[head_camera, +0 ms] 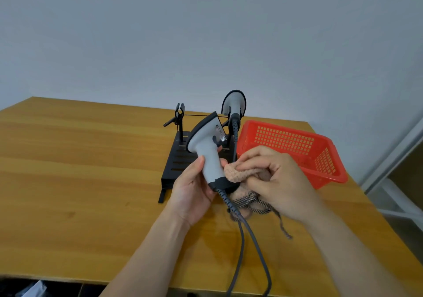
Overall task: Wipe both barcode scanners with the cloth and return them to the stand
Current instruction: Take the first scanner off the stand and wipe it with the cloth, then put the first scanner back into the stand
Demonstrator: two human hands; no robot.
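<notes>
From the head camera, the black stand (176, 162) sat on the wooden table (80, 170), with a plain pale wall behind it. The first scanner (207, 146), grey with a dark rim, was held in the air just in front of the stand, its head tipped toward the stand's back and left and its handle pointing down toward the person. The left hand (194, 190) gripped that handle from the left, thumb along its side and fingers curled behind it. The right hand (275, 182), in front of the stand's right end, was closed round a bunched tan cloth (239, 174) and pressed it against the lower right of the handle, near the dark base cap. A patterned end of the cloth hung below the hand.

The second scanner (233, 104) rested upright in the cradle at the stand's back right. The cradle (179, 113) at the back left held nothing. A red mesh basket (297, 146) stood just right of the stand. Two grey cables (239, 246) ran from in front of the stand to the table's near edge.
</notes>
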